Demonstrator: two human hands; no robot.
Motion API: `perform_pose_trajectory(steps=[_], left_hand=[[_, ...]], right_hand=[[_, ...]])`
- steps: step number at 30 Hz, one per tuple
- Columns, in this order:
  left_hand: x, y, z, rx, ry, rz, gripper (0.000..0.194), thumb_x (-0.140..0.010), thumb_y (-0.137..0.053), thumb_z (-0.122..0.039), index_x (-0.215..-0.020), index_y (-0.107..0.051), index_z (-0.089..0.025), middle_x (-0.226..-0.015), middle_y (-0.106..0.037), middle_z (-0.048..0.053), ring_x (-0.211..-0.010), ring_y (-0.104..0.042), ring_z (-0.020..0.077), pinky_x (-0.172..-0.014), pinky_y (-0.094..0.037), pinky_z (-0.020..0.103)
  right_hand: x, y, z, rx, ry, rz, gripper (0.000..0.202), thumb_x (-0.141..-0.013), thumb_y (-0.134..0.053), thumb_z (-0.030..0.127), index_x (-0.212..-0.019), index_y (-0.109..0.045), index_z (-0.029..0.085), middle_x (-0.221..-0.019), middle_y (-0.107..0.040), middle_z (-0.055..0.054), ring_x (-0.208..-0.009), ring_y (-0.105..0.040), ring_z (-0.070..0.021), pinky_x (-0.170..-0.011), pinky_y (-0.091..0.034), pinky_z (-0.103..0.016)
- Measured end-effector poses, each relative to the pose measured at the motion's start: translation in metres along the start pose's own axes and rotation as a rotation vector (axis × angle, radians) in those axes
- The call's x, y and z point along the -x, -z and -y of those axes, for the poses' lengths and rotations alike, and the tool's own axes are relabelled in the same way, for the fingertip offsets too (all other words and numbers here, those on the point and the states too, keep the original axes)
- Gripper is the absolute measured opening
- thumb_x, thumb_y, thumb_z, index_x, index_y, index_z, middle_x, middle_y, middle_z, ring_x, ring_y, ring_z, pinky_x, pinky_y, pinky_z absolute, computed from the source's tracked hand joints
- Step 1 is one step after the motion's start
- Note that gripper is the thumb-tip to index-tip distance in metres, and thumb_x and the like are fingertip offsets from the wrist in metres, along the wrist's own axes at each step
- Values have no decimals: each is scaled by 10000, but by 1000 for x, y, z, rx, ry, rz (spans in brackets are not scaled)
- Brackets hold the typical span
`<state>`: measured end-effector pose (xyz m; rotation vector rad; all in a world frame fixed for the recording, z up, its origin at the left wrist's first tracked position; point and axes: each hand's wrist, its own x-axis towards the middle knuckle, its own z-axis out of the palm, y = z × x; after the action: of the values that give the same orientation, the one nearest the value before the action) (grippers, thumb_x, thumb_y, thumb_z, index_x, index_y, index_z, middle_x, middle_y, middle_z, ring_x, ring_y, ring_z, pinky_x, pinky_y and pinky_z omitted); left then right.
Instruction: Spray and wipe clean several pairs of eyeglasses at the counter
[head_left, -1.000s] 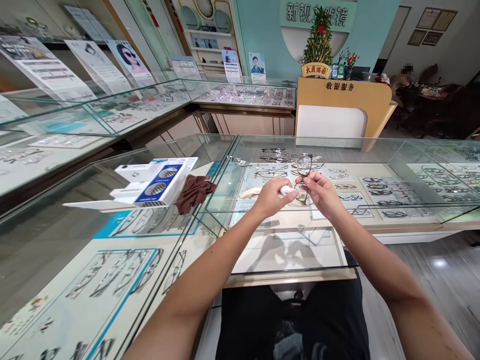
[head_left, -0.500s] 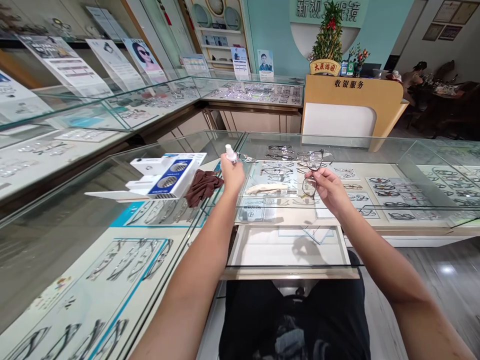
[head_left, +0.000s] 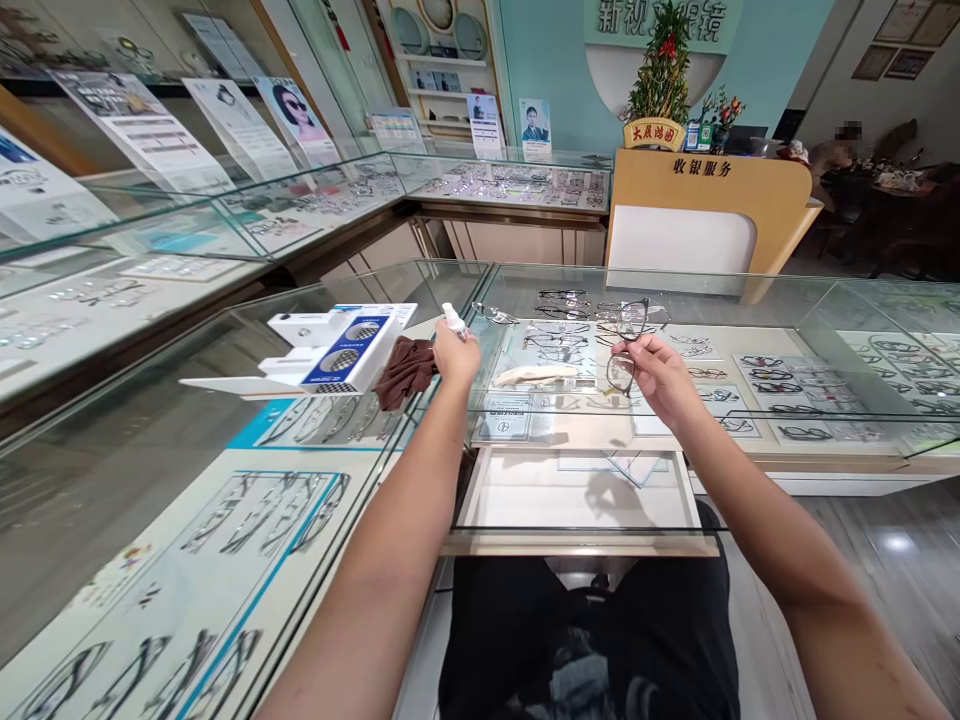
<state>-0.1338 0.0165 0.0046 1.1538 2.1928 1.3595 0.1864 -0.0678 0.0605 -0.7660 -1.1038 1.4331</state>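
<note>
My left hand [head_left: 457, 356] is closed around a small white spray bottle [head_left: 453, 320], whose nozzle tilts up to the left. A crumpled brown cloth [head_left: 406, 373] lies just left of that hand on the glass counter. Between the thumb and fingers of my right hand [head_left: 660, 375] is a pair of eyeglasses [head_left: 621, 370] with dark thin rims, raised above the counter with its lenses one above the other. Another pair of glasses [head_left: 493, 314] rests on the glass right of the bottle. A pale cloth-like strip [head_left: 537, 375] lies between my hands.
An open white and blue box [head_left: 346, 352] stands left of the brown cloth. Below my hands a white drawer [head_left: 540, 490] is pulled out. Glass showcases with rows of frames [head_left: 787, 375] surround me. A cashier desk [head_left: 705, 200] stands beyond, with a person [head_left: 838, 165] behind at right.
My left hand has moved slightly left and down with the spray bottle, toward the brown cloth, and the bottle now tilts more. My right hand keeps the eyeglasses in nearly the same place.
</note>
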Motion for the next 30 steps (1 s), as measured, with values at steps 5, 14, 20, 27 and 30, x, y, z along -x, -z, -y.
perform_pose_trajectory(steps=[5,14,20,27,30], left_hand=[[10,5,-16,29,-133,-275,629,-793,-706,-113,-1377,-474,-132,-1484,-538,246,-1420,-535,376,-1238,-388,511],[40,15,-45,34,-697,492,125,-832,-636,-330,-882,-668,-220,-851,-683,36,-834,-624,218,-820,-490,336],[43,7,-38,-235,-719,841,207,-700,-743,-363,-871,-738,-247,-983,-765,59,-904,-662,269,-758,-441,335],[43,2,-39,-52,-461,788,153,-790,-636,-385,-741,-646,-240,-660,-627,9,-607,-546,201,-598,-368,319],[46,-6,-42,165,-357,718,164,-783,-588,-384,-723,-585,-232,-636,-571,-14,-589,-522,173,-583,-402,298]], right_hand=[[0,1,0,15,1,-6,502,-625,-1005,575,-755,-617,284,-921,-780,-7,-1028,-696,-220,-962,-530,-371],[0,1,0,27,1,-22,531,-607,-998,604,-745,-599,282,-936,-789,-10,-1081,-705,-234,-992,-530,-382],[1,0,0,17,-3,-16,526,-604,-1007,586,-741,-602,279,-917,-787,-2,-1060,-701,-216,-980,-528,-358],[1,0,2,33,-7,-20,527,-614,-999,594,-747,-598,279,-953,-789,-14,-1079,-697,-226,-981,-529,-368],[0,1,0,32,-2,-20,536,-606,-1001,601,-747,-594,282,-959,-790,-13,-1081,-695,-230,-984,-530,-375]])
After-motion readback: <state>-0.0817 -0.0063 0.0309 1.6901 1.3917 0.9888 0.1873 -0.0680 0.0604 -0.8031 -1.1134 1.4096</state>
